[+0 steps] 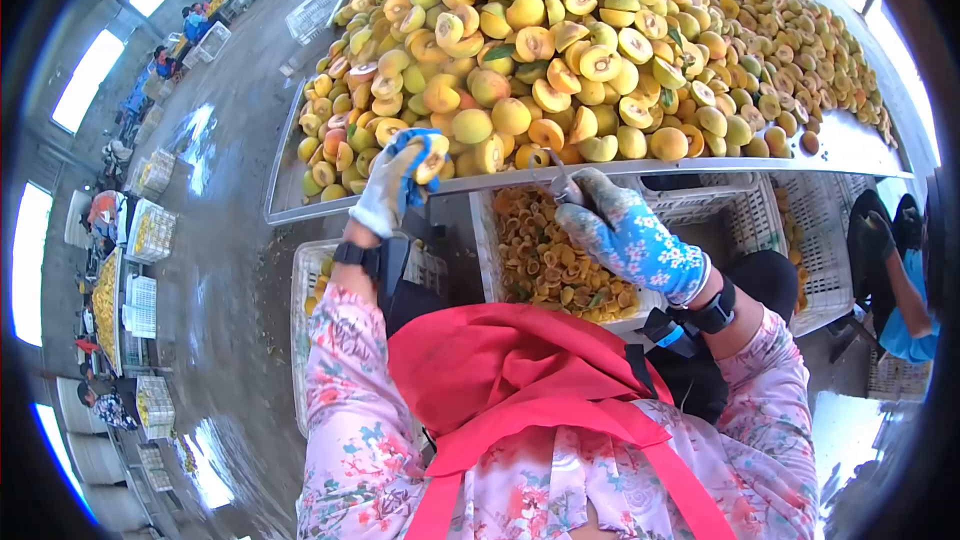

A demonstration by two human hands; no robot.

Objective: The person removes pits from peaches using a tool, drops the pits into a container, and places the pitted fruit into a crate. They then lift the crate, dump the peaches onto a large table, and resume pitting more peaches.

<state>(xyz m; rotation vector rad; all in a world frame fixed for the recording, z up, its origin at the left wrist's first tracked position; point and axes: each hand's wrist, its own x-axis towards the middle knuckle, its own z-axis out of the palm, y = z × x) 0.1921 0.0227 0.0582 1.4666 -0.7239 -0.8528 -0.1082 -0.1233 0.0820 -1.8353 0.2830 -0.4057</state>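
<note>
My left hand point(397, 180), in a white and blue glove, is closed around a halved yellow peach point(432, 162) at the near edge of the metal table point(460, 183). The cut side of the peach half faces right. In my right hand point(625, 230), gloved in blue floral fabric, is a small metal hand tool with a curved tip point(557, 164); its handle is hidden in the fingers. The tool is apart from the peach half. A large heap of whole and halved peaches point(530, 50) covers the table just beyond both hands.
Below the table edge, a white crate point(487, 250) holds small orange-brown fruit pieces point(555, 255). Another crate point(300, 310) stands at left, and an openwork crate point(815, 240) at right. A co-worker's arm point(905, 285) shows far right. More people and crates line the left wall.
</note>
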